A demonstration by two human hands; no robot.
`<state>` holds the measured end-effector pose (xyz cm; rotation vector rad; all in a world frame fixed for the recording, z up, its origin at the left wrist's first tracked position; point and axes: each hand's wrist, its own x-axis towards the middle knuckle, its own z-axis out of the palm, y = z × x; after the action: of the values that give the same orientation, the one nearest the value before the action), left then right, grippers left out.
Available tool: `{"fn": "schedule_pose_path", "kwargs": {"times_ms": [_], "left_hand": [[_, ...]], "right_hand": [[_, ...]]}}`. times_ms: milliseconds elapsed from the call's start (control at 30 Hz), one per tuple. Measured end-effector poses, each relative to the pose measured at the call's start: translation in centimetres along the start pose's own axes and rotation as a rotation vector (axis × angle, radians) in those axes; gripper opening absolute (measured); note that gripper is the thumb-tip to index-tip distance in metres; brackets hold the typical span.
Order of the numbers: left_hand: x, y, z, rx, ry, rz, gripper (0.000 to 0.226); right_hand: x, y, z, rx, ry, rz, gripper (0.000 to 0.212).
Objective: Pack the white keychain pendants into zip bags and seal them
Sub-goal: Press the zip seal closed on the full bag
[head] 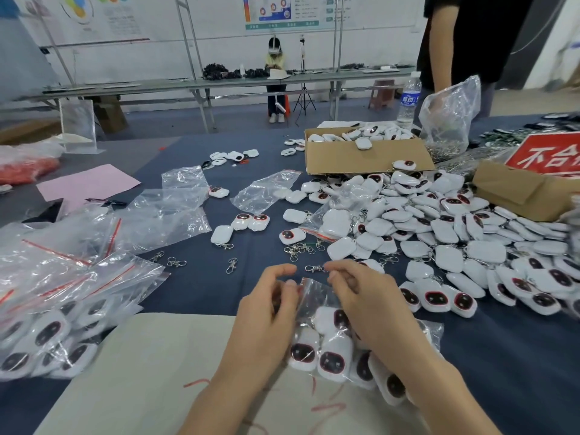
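A clear zip bag (317, 296) filled with several white keychain pendants (332, 356) lies in front of me on a beige sheet (141, 372). My left hand (266, 312) pinches the bag's top edge on the left. My right hand (367, 302) pinches the same edge on the right. A big heap of loose white pendants (455, 240) covers the blue table to the right. Empty zip bags (175, 211) lie to the left, with filled bags (53, 328) at the near left.
An open cardboard box (367, 155) of pendants stands at the back, with a water bottle (408, 98) and a plastic bag (448, 114) behind it. A red sign (549, 155) and a second box (521, 189) sit at right. Loose metal clasps (232, 265) dot the table. A person stands at far right.
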<state>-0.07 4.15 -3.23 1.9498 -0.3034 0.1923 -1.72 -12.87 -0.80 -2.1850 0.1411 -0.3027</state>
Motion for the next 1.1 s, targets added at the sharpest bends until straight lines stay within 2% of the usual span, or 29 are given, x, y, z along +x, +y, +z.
{"fn": "schedule_pose_path", "kwargs": {"times_ms": [100,200,333,400,533,667,733,800,867,967,1100], "left_hand": [[0.5,-0.7,-0.5,0.047,0.061,-0.041,0.02],[0.9,-1.3,-0.6,0.084,0.084,-0.095,0.021],[1.0,-1.2,-0.4,0.152,0.046,-0.113,0.027],[1.0,-1.1,-0.4,0.176,0.033,-0.107,0.028],[0.9,-1.2,-0.4,0.176,0.035,-0.1,0.029],[0.9,-1.4,-0.3,0.167,0.052,-0.08,0.027],[0.9,-1.4,-0.2,0.157,0.062,-0.06,0.026],[0.9,-1.3,-0.1,0.119,0.097,-0.018,0.025],[0.9,-1.1,-0.1,0.075,0.151,0.031,0.021],[0.8,-0.5,0.0,0.023,0.174,0.098,0.019],[0.1,0.7,0.6,-0.052,0.089,0.207,0.023]], "right_hand": [[0.1,-0.3,-1.3,0.137,0.144,-0.05,0.021],[0.5,0.4,-2.5,0.082,0.213,-0.053,0.023],[1.2,2.5,-3.1,-0.245,0.043,0.062,0.041],[1.5,2.5,-3.2,-0.278,-0.03,0.076,0.042],[2.1,2.6,-2.8,-0.421,-0.056,0.089,0.043],[2.2,2.7,-2.4,-0.504,-0.066,0.189,0.059],[2.1,2.6,-2.4,-0.508,-0.072,0.197,0.053],[1.9,2.6,-2.6,-0.446,-0.069,0.175,0.038],[1.8,2.4,-2.8,-0.284,-0.018,0.146,0.027],[1.6,1.3,-3.2,0.016,0.043,0.071,0.026],[0.9,-0.9,-1.6,0.327,-0.059,-0.018,0.032]]}}
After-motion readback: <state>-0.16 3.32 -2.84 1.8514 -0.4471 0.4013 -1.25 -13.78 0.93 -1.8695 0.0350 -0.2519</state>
